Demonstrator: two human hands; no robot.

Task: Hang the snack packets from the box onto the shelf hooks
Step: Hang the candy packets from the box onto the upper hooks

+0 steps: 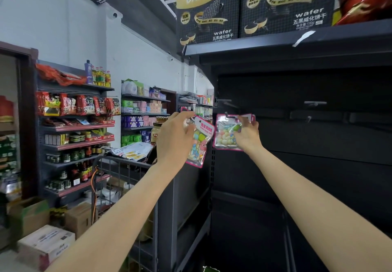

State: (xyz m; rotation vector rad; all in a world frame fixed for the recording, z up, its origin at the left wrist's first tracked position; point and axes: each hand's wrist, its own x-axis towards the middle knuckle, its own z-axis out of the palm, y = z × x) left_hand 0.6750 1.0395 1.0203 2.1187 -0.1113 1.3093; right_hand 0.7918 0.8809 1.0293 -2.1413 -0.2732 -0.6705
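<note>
We see both arms raised toward a dark shelf unit (297, 165), each hand with a snack packet at about the picture's centre.

The left hand (174, 138) is seen from the back, its fingers curled over the upper left edge of a pink-rimmed packet (200, 142). The packet hangs tilted from those fingers, its clear window of pastel sweets running down toward 5 o'clock from the knuckles, its white label strip just at 3 o'clock of the fingertips. How the thumb lies we cannot tell; it is hidden behind the hand.

The right hand (248, 133) holds a second packet (226, 133), which sits at 9 o'clock of the palm. The fingers (244, 121) curl round its upper right part, pinching near the top edge. The top of this packet is up against a short shelf hook (228, 115); whether the hook passes through the packet's hole we cannot make out.

Another hook (315, 103) juts from the back panel at 2 o'clock of the right hand, well apart from it, bare.

Above, at 12 o'clock, wafer boxes (284, 6) stand on the top shelf. At 9 o'clock stand store shelves (78, 127) stocked with bottles and red packs, and at 7 o'clock a wire cart (127, 187) with cardboard boxes (44, 244) on the floor beside it.
</note>
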